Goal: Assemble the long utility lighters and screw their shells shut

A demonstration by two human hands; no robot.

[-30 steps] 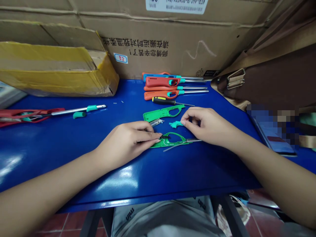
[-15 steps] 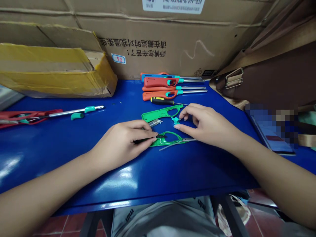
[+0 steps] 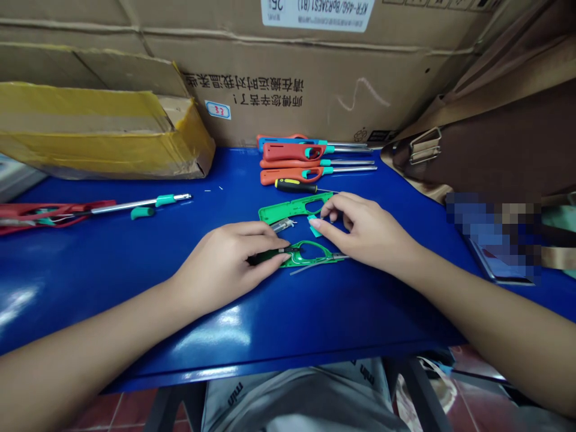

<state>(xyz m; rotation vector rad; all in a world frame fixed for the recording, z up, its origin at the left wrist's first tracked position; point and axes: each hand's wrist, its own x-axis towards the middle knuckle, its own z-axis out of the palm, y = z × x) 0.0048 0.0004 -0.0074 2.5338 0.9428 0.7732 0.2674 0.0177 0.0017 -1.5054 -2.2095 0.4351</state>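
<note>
My left hand (image 3: pixel 227 252) is closed round the handle end of an opened green lighter shell (image 3: pixel 330 247); thumb and fingertips press at a small black part (image 3: pixel 292 249) with a white wire. Between the thumb and finger of my right hand (image 3: pixel 360 225) is a small teal trigger (image 3: pixel 314 225), just above the shell's loop. A thin metal rod runs from the shell under my right hand. Behind lie the other green shell half (image 3: pixel 288 208) and a clear fuel tank (image 3: pixel 282 225), partly covered by my left fingers.
Several assembled lighters (image 3: pixel 292 175) and a black-yellow screwdriver (image 3: pixel 294 185) lie at the back. On the left are an opened red lighter (image 3: pixel 58 215) and a teal cap (image 3: pixel 143 212). A taped carton (image 3: pixel 108 144), a large cardboard box (image 3: pixel 315 66) and a brown bag (image 3: pixel 486 132) border the blue table (image 3: pixel 351 318).
My right hand has moved slightly left with the teal trigger, which is now turned differently and nearer the shell's loop. My left hand has barely shifted on the green shell.
</note>
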